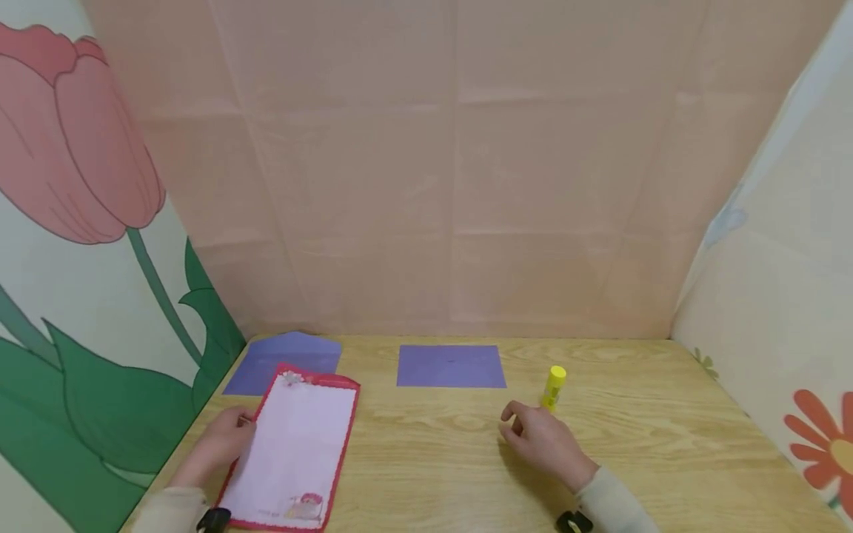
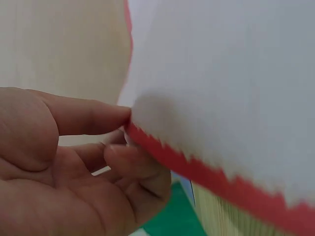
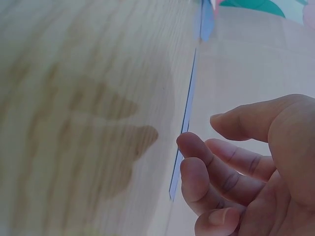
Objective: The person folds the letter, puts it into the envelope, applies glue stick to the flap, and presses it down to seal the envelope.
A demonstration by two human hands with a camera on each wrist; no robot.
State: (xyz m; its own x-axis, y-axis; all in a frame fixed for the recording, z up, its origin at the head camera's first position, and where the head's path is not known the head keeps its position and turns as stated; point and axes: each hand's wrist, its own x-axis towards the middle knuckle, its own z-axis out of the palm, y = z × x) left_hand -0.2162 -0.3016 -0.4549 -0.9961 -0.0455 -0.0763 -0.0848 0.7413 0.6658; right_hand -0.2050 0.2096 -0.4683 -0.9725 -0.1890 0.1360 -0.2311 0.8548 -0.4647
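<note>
My left hand (image 1: 223, 437) pinches the left edge of a white sheet of paper with a red border (image 1: 296, 444). A small cartoon picture is printed near the sheet's lower right corner. In the left wrist view, the thumb and fingers (image 2: 138, 162) grip the red edge of the paper (image 2: 236, 88). Over the table, my right hand (image 1: 543, 440) hovers with loosely curled fingers and nothing between them; the right wrist view shows a gap between thumb and fingers. Just beyond it stands a yellow glue stick (image 1: 554, 386), its base partly hidden by the hand.
A purple envelope (image 1: 286, 352) with its flap up lies at the back left, partly behind the paper. At the back middle lies a flat purple rectangle (image 1: 452, 366). Walls printed with flowers flank the wooden table (image 1: 666, 429), and a pinkish sheet (image 1: 453, 170) hangs behind it.
</note>
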